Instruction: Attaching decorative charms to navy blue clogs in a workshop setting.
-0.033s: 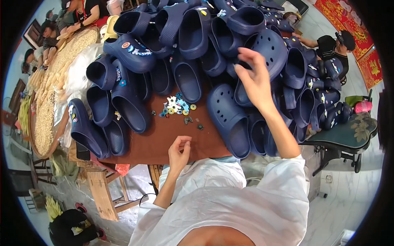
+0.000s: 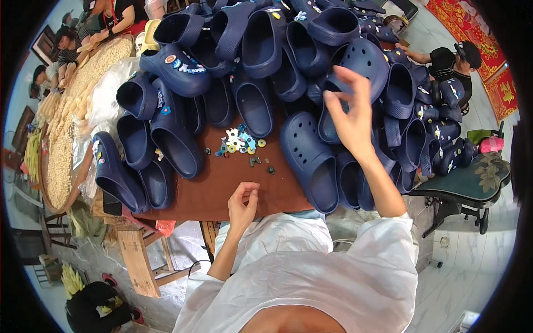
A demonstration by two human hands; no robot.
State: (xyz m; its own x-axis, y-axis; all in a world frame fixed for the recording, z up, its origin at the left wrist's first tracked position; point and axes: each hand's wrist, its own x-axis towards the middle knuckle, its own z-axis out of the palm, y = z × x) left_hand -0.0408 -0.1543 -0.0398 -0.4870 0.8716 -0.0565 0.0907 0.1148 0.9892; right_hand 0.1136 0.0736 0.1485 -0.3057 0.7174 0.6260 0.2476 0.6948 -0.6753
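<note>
My right hand (image 2: 354,119) is raised over the pile of navy foam clogs, with thumb and fingers apart and nothing between them. Just behind it is a clog with a holed top (image 2: 366,64). Another holed clog (image 2: 302,144) lies nearer, to the left of my right forearm. My left hand (image 2: 242,205) hovers at the front edge of the brown-covered table (image 2: 216,194), its fingers curled to the thumb; whatever they may hold is hidden. Beyond it lies a small heap of colourful shoe charms (image 2: 240,141). Two dark little pieces (image 2: 271,170) are closer to me.
Clogs with charms (image 2: 177,69) stack along the left and back. A large round tray of pale kernels (image 2: 69,139) stands far left, with people beside it. At right are a dark padded chair (image 2: 472,180) and a seated person in black (image 2: 452,66).
My right hand has shifted slightly to the right, its fingers still apart. My left hand and the clogs stay much the same.
</note>
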